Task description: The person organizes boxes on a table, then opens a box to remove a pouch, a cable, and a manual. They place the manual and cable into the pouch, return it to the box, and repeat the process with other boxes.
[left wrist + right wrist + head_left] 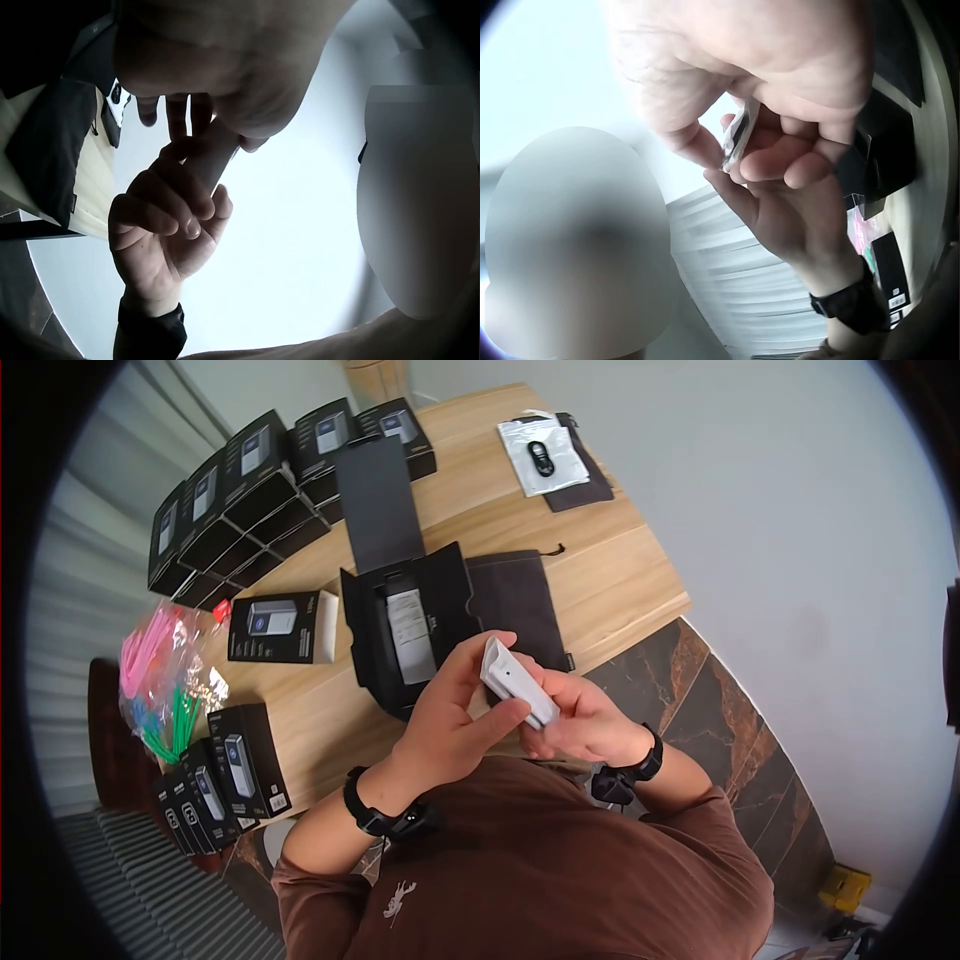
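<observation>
Both hands hold a flat white-wrapped block (515, 682) with a small dark dot on its face, over the table's near edge. My left hand (450, 725) grips its left side, thumb along the lower edge. At the other end, the fingers of my right hand (590, 722) pinch it. In the right wrist view the white wrapping (740, 135) shows edge-on between both hands. Just beyond them an open black box (448, 595) holds a printed white piece (408, 625), its lid flap (380, 500) folded back. Beside the box lies a dark grey drawstring pouch (515, 600).
Stacked black boxes (265, 510) fill the back left; a single black box (270, 628) lies nearer. More boxes (245, 760) stand at the left edge beside a clear bag of coloured ties (165, 670). A coiled black cable (541, 458) lies on a white packet at the back right.
</observation>
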### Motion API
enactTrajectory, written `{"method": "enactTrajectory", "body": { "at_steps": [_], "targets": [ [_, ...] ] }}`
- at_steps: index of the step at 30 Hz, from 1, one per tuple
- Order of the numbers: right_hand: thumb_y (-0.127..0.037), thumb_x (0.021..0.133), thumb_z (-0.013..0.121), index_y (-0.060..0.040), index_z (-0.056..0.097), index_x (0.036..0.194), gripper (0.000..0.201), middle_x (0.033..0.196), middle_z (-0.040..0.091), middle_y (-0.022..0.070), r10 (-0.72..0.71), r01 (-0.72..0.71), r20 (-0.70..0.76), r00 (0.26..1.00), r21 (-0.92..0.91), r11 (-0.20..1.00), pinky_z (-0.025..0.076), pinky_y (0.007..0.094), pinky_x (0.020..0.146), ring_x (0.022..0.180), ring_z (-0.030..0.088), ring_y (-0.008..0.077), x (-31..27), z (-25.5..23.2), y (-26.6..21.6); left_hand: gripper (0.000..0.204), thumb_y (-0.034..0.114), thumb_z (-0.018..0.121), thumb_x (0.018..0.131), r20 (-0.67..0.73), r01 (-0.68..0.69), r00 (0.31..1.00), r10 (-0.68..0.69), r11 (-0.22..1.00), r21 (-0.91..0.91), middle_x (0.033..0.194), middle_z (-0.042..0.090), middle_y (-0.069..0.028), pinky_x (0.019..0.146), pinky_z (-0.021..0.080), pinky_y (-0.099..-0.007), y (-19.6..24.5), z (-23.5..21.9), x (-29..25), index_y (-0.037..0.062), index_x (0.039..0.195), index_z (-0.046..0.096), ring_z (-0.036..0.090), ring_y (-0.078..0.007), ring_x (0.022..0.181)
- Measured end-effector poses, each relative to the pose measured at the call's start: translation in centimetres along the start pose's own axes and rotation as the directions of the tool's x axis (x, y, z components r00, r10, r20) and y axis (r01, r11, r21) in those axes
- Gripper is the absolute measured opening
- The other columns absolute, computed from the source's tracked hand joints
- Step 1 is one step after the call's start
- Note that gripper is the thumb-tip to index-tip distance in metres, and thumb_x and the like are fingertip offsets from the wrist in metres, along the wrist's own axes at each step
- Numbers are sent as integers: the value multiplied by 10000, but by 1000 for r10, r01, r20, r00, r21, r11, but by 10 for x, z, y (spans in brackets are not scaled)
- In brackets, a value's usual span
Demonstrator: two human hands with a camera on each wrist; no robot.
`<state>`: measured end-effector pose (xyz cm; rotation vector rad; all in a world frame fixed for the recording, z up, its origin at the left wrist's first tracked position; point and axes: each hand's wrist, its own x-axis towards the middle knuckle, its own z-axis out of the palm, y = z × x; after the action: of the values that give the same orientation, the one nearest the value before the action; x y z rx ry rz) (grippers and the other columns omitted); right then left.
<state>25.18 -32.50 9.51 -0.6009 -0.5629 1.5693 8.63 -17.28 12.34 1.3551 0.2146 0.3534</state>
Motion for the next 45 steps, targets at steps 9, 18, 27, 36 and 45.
{"method": "enactTrajectory", "body": {
  "at_steps": [9, 18, 27, 36, 45],
  "targets": [
    [-43, 1025, 648, 14, 545, 1491, 480, 1233, 674, 29, -145, 130, 3, 989, -453, 882, 496, 284, 959, 1083, 610, 86, 32, 27, 6, 562, 187, 806, 944, -209, 2, 976, 64, 955, 298, 1274, 689, -99, 1070, 492, -344, 21, -17, -31, 23, 1419, 555, 647, -188, 1250],
    [-175, 1117, 527, 29, 676, 1181, 261, 1008, 683, 19, -113, 116, 30, 993, -340, 933, 503, 262, 769, 895, 597, 64, 34, 23, 12, 353, 32, 563, 1070, -277, 1, 960, -48, 986, -170, 1244, 686, -88, 966, 519, -298, 20, -30, -53, 1, 1413, 482, 645, -119, 1117],
    [91, 967, 677, -1, 651, 1305, 351, 1080, 713, 18, -44, 61, 58, 997, -330, 942, 548, 253, 822, 963, 649, 68, 47, 47, 9, 485, 49, 600, 1052, -303, 0, 922, -241, 784, -621, 1208, 642, -61, 898, 522, -284, 38, -27, -48, 65, 1478, 368, 628, -101, 1050],
    [69, 971, 680, 15, 633, 1339, 375, 1214, 728, 53, -126, 133, 43, 991, -298, 945, 535, 272, 920, 1073, 662, 87, 44, 45, 4, 552, 82, 775, 958, -349, 40, 937, -25, 999, 36, 1100, 662, -19, 836, 539, -264, 48, -33, -49, 28, 1392, 438, 634, -64, 988],
    [101, 948, 674, 40, 628, 1329, 388, 1231, 739, 99, -176, 168, -28, 984, -172, 971, 558, 304, 971, 1108, 699, 141, 40, 26, 8, 378, -61, 634, 988, -483, -4, 876, -14, 999, -35, 1091, 725, -59, 843, 577, -276, 51, -48, -53, -12, 1343, 515, 690, -84, 965]
  ]
}}
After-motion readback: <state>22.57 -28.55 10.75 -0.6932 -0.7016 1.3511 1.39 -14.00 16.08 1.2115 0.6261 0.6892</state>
